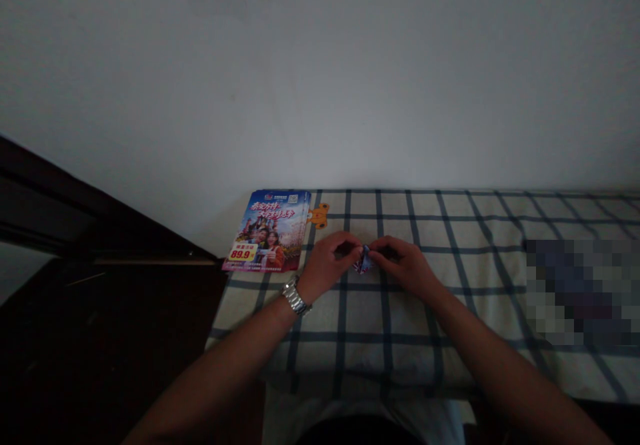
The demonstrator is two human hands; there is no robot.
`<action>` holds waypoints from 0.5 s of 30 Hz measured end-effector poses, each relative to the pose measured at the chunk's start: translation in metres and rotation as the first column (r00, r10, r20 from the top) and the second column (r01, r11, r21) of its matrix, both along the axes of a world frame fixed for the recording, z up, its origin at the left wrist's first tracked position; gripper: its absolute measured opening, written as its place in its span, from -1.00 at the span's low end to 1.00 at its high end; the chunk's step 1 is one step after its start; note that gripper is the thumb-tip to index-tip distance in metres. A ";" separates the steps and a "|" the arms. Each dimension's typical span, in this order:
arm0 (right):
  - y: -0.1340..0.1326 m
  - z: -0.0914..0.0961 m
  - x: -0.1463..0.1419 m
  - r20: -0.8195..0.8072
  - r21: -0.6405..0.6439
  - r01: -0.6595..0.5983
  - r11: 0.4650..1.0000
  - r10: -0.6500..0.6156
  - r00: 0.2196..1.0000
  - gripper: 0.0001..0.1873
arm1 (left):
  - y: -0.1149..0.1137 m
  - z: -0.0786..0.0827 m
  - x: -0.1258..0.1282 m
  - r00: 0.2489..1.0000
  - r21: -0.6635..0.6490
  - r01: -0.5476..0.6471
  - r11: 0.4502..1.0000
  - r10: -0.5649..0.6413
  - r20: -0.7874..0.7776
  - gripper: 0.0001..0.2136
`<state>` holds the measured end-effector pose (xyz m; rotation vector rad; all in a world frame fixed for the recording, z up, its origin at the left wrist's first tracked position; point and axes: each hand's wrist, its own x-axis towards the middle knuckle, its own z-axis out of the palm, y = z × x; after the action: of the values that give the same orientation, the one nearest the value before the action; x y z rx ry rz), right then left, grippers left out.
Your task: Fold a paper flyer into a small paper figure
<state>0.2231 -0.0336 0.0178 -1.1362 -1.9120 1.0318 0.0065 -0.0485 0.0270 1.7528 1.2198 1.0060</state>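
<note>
A single head-worn camera looks forward and down from above the person's lap (283,422), across a checked cloth (483,258) to a pale wall (400,85), with the left hand (326,264) and right hand (407,265) near, just below mid-frame.

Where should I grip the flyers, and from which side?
Probably the right edge of the flyers, below the orange bear, coming from the right with the left hand once free of the paper. The stack lies flat, and its sheets look staggered along that edge.
</note>
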 end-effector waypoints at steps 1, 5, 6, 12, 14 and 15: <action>0.000 0.001 0.000 0.011 0.007 -0.002 1.000 0.002 1.000 -0.76 | 0.000 0.000 0.000 1.000 -0.001 0.001 1.000 -0.001 -0.001 -0.85; -0.001 0.002 0.001 0.061 0.022 0.013 1.000 -0.014 0.998 -0.76 | 0.000 -0.003 -0.002 1.000 0.007 0.008 1.000 -0.008 -0.021 -0.82; -0.001 0.001 0.001 0.065 0.022 0.018 1.000 -0.020 0.998 -0.76 | 0.001 -0.003 -0.002 1.000 0.012 0.005 1.000 -0.005 -0.027 -0.82; 0.001 -0.002 0.003 0.085 0.139 0.026 0.990 -0.038 0.996 -0.79 | 0.001 -0.007 -0.003 0.999 0.023 0.007 1.000 -0.006 -0.049 -0.81; 0.001 -0.003 0.003 0.095 0.173 0.025 0.985 -0.042 0.995 -0.79 | 0.001 -0.006 -0.003 0.998 0.035 0.008 0.999 -0.006 -0.065 -0.82; 0.002 -0.002 0.003 0.100 0.182 0.021 0.983 -0.040 0.994 -0.79 | 0.000 -0.005 -0.003 0.997 0.042 0.005 0.999 -0.001 -0.077 -0.83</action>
<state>0.2261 -0.0320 0.0154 -1.1293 -2.0172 0.7778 0.0037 -0.0483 0.0220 1.8407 1.2516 0.9765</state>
